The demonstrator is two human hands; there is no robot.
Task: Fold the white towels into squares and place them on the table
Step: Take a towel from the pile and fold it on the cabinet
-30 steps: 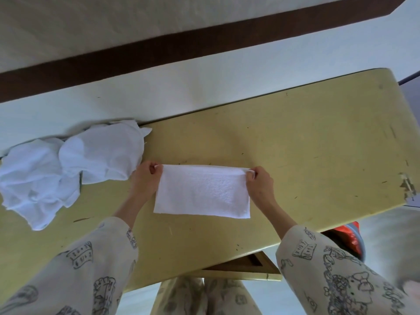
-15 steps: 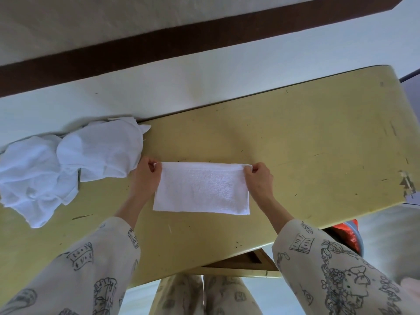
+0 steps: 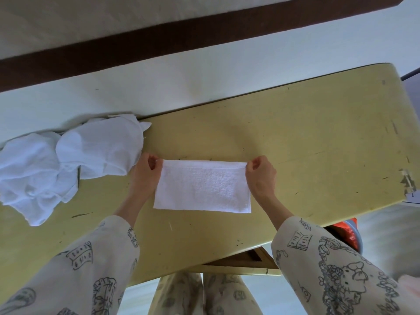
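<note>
The left hand (image 3: 146,171) pinches the far left corner of the white towel (image 3: 203,186); the right hand (image 3: 260,172) pinches the far right corner. The towel lies flat as a wide rectangle on the middle of the yellow desk (image 3: 306,137), apparently already doubled, though its layers are hard to make out. I judge the lengthwise fold done; next, one short end should cross to the other for a square. Unfolded towels (image 3: 63,162) are heaped at the far left.

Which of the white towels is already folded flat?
The towel between the hands: a flat rectangle, its far corners pinched by the left hand and right hand. The other towels lie crumpled in a heap at the left.
</note>
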